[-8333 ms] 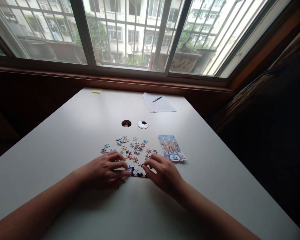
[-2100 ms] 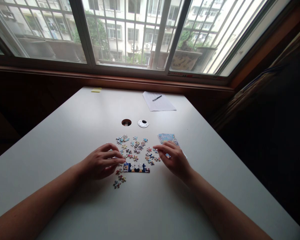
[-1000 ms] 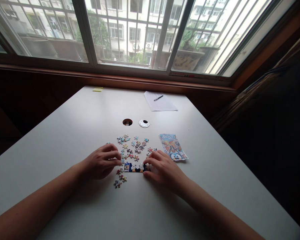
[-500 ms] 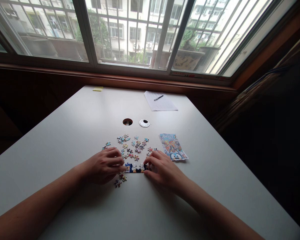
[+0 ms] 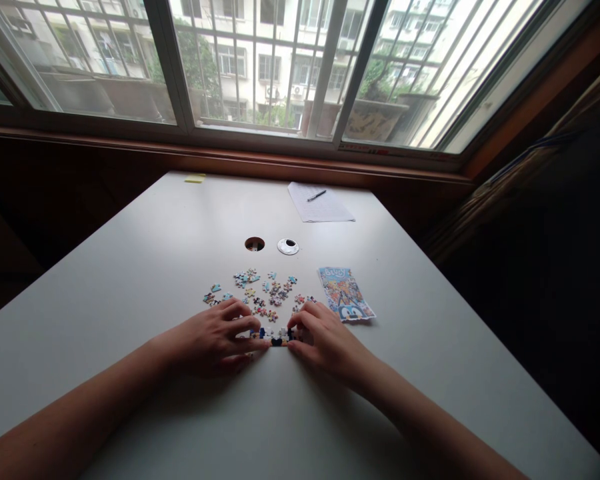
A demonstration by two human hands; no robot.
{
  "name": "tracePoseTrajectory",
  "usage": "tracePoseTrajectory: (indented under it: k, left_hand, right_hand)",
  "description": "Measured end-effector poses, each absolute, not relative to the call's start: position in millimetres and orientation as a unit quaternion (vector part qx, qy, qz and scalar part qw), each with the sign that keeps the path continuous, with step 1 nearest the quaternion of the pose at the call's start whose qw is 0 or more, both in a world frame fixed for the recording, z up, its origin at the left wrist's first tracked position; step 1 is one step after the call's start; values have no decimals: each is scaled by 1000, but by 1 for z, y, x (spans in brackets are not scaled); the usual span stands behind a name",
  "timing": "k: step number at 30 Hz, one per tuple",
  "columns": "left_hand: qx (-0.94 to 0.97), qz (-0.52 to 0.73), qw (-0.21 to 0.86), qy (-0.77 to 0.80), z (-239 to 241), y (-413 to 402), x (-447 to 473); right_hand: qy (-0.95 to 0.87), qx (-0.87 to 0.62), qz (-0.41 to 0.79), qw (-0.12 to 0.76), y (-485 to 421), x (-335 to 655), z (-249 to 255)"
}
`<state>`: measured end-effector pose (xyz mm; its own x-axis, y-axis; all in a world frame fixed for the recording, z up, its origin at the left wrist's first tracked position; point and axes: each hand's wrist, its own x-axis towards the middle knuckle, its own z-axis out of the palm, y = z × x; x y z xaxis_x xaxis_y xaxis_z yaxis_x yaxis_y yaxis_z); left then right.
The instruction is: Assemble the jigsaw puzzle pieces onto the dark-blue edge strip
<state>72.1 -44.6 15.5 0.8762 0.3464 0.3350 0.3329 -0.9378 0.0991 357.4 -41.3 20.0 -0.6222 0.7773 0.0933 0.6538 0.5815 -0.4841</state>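
A short strip of joined jigsaw pieces [image 5: 277,341], dark blue, white and orange, lies flat on the white table between my hands. My left hand [image 5: 219,337] has its thumb and fingers closed around the strip's left end, covering part of it. At the right end, my right hand [image 5: 325,337] pinches the strip between thumb and bent fingers. Beyond the hands, loose jigsaw pieces [image 5: 279,292] are spread in small clusters. More pieces below my left hand are mostly hidden by it.
A picture sheet with a blue cartoon design [image 5: 347,293] lies right of the pieces. Farther back are a round hole [image 5: 255,245] in the table [image 5: 430,373], its loose cover [image 5: 288,247], paper [image 5: 320,210] with a pen [image 5: 317,196], and yellow notes [image 5: 195,179]. A barred window stands behind.
My left hand has moved right, onto the strip's left end, uncovering a few loose pieces behind it and covering those below. My right hand stays at the right end.
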Motion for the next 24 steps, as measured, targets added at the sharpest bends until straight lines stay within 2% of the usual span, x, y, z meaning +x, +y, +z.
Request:
tracePoseTrajectory:
  k: [24]
  left_hand:
    - [971, 160, 30, 174, 14, -44, 71]
  right_hand:
    - [-878, -389, 229, 157, -41, 358, 22]
